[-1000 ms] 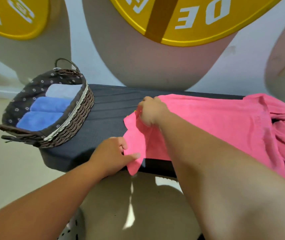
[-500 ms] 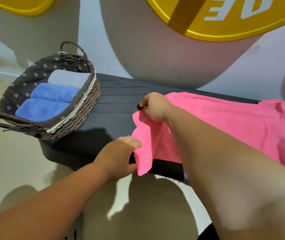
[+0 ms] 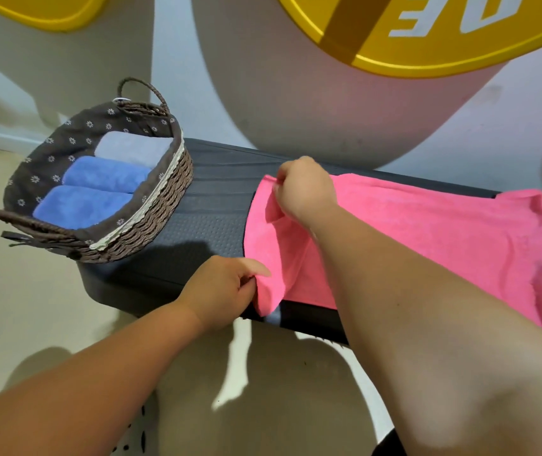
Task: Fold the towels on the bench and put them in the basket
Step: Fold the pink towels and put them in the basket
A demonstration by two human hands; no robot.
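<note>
While the left hand (image 3: 227,284) and right hand (image 3: 302,189) each pinch, fingers closed on cloth, a corner of the pink towel (image 3: 427,232) along its 9 o'clock edge on the counter (image 3: 210,199), at 3 o'clock from the basket (image 3: 164,205), the bunched 3 o'clock end may skew the fold; the edge now lies tauter than half a second earlier.

The basket (image 3: 164,210) sits on the tabletop's (image 3: 217,205) left end, overhanging its left edge. Three folded towels (image 3: 105,174) lie in it side by side, front to back. An unfolded towel (image 3: 427,232) covers the tabletop's middle and right, draping over its near edge. The left grip (image 3: 220,284) pinches the towel's corner at the tabletop's near edge, the right grip (image 3: 306,189) the corner nearer its far edge.
</note>
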